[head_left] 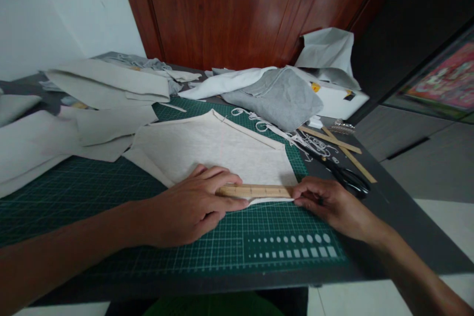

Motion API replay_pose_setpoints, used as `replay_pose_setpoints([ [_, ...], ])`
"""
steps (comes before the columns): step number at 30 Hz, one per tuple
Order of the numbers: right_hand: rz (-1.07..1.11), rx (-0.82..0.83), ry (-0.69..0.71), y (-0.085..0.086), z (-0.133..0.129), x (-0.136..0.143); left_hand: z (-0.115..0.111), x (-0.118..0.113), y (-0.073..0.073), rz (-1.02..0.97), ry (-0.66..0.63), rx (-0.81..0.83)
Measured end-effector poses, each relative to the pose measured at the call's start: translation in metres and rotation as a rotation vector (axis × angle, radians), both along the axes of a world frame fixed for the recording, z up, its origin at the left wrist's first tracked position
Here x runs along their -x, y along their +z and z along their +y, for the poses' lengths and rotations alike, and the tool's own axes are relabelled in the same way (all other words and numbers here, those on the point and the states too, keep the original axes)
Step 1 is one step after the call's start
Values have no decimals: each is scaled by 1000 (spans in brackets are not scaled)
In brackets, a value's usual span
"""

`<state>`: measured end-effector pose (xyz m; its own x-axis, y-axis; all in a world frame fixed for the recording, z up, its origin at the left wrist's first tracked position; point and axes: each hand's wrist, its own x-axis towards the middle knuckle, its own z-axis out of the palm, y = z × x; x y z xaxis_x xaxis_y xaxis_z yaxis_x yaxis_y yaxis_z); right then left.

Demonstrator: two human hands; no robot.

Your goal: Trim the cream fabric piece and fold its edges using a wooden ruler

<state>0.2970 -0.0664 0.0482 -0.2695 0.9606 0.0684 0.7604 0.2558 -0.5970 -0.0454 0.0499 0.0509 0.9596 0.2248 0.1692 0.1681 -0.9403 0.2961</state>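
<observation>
A cream fabric piece [222, 150] lies on the green cutting mat [185, 256], with folded strips along its upper right edge. Along its near edge runs a wooden ruler [264, 191]. My left hand [196, 207] rests over the ruler's left end and the fabric, its fingers spread, with the thumb side towards me. At the ruler's right end, my right hand [326, 202] pinches the fabric's near right corner and the ruler's tip between thumb and fingers. The fabric edge shows as a thin white strip just below the ruler.
Black-handled scissors [350, 180] and crossed wooden strips [350, 155] lie to the right, beside tangled white cord [314, 145]. Grey fabric [277, 96] is heaped at the back. More cream pieces [99, 126] cover the left side. The table's front edge [259, 281] is near me.
</observation>
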Motion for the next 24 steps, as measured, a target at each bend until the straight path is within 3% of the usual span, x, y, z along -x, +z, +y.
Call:
replay_pose_setpoints([
  [9,-119,-44,-19,-2,-11,-1,16,-6,-6,-39,-40,20],
  [16,-146,-32,-20,-4,-11,2,22,0,9,-10,64,313],
  [24,-261,4,-155,-6,0,17,30,1,9,-86,46,425],
])
